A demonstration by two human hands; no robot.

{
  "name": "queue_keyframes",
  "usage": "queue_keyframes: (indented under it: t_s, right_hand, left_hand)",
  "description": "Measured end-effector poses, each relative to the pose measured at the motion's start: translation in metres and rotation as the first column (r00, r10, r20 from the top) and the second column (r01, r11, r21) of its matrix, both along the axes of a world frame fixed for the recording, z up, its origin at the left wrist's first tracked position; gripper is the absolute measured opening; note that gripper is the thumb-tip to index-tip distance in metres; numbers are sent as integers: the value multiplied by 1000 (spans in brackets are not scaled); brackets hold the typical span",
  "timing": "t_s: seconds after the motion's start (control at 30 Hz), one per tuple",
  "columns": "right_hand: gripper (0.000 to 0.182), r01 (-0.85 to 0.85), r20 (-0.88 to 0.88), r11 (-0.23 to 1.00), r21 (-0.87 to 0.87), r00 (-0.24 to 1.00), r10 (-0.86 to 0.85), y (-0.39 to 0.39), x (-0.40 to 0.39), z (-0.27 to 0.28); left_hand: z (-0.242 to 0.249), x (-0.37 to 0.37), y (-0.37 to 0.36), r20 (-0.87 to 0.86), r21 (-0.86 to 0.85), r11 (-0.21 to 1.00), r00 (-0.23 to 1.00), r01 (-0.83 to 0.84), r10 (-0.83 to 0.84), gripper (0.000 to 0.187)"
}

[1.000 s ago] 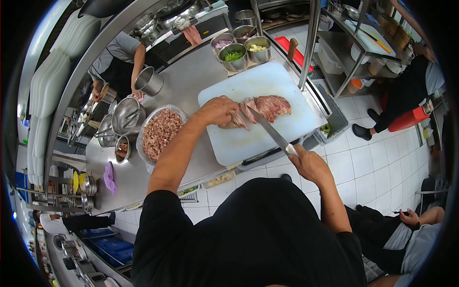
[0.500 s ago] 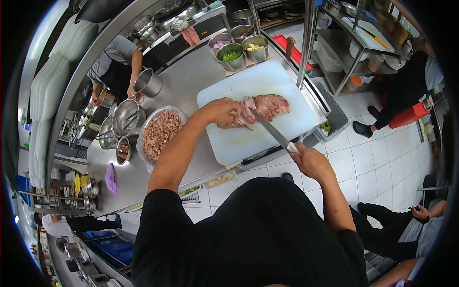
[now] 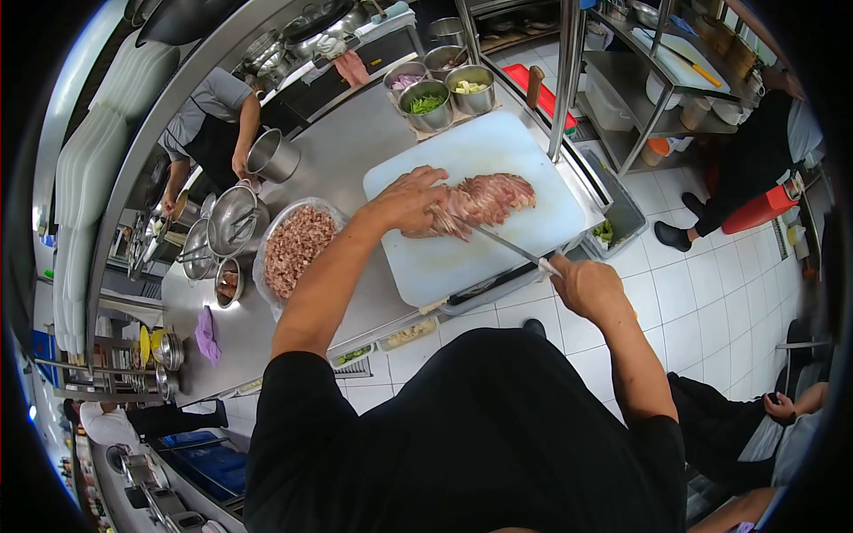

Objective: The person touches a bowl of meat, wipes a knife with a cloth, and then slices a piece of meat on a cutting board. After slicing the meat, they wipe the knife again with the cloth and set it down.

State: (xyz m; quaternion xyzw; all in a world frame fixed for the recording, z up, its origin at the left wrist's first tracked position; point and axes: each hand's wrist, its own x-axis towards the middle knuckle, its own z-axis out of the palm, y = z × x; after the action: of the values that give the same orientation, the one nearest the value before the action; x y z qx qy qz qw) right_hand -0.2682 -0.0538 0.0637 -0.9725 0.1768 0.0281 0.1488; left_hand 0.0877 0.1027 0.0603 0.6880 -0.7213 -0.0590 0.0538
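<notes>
Sliced raw meat [image 3: 498, 197] lies in a pile on the white cutting board [image 3: 418, 275]. My left hand [image 3: 410, 201] is on the left end of the meat, with some fingers curled down against it and others stretched over the top. In my right hand [image 3: 588, 290] is the handle of a kitchen knife [image 3: 508, 243], the fingers wrapped round it. Its blade shows as a thin line, pointing up and left, with the tip at the meat's near edge close to my left fingers. Meat partly hides the tip.
Left of the board sits a bowl of chopped meat [image 3: 300, 249]. Metal tins, one with green vegetables [image 3: 426, 105], stand behind it. A co-worker [image 3: 218, 115] handles pots at the far left. Other people are at the right. A grey bin [image 3: 622, 213] is beside the counter.
The knife has turned from showing its broad side to nearly edge-on, and its tip sits lower against the meat. My left fingers have lifted and stretched a little. My right hand has shifted slightly right.
</notes>
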Motion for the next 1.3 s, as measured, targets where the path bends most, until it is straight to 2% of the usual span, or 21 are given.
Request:
queue_keyframes:
  t_s: [0.03, 0.13, 0.23, 0.33, 0.43, 0.53, 0.63, 0.73, 0.83, 0.93, 1.03, 1.13, 1.23, 1.3]
  right_hand:
    - [22, -14, 5, 1000, -23, 1000, 14, -2, 1, 3]
    - [23, -39, 4, 997, -64, 999, 39, -8, 1, 9]
    - [23, -18, -44, 998, -62, 999, 16, -10, -3, 24]
    - [23, 9, -62, 1000, 1, 998, -9, -13, -15, 32]
    - [23, 41, -72, 997, 69, 997, -36, -14, -20, 30]
    - [23, 82, -69, 989, 121, 995, -74, -15, -24, 28]
    - [23, 148, -73, 974, 171, 988, -137, -14, -29, 26]
    - [24, 193, -66, 957, 216, 981, -183, -13, -38, 18]
    - [25, 221, -55, 942, 253, 975, -214, -12, -43, 12]
    - [26, 241, -54, 927, 286, 970, -236, -11, -45, 8]
    - [26, 251, -36, 919, 305, 967, -252, -10, -48, 5]
    - [27, 281, -19, 903, 327, 957, -291, -9, -54, 5]
    - [28, 284, -20, 898, 335, 955, -295, -8, -55, 1]
    - [28, 297, -27, 896, 330, 952, -305, -9, -56, 1]
  left_hand:
    - [3, -3, -2, 44, -76, 995, 997, 62, -58, 29]
    - [14, -10, -10, -47, 93, 993, 997, 68, -64, 28]
    - [14, -13, -10, -42, 155, 988, 999, -9, 15, 28]
    - [11, -15, -6, -28, 231, 967, 993, -107, 116, 41]
    - [3, -17, -1, -85, 134, 959, 961, -250, 262, 55]
    - [-9, -4, -7, -27, 173, 978, 992, -114, 120, 63]
    - [-7, 0, -7, -53, 183, 974, 988, -131, 143, 55]
    - [0, -1, -7, 35, 245, 954, 985, -170, 166, 47]
    - [-10, 2, 0, 9, -25, 998, 998, -59, 59, 37]
    - [-5, -1, -5, -16, 68, 996, 999, -49, 51, 35]
    - [11, -6, -10, 9, 280, 950, 990, -136, 139, 32]
    - [21, 0, -17, 94, 420, 880, 975, -221, 200, 33]
    - [4, 14, -20, -51, 345, 925, 980, -162, 191, 42]
    - [-4, 16, -22, -104, 306, 928, 961, -214, 256, 54]
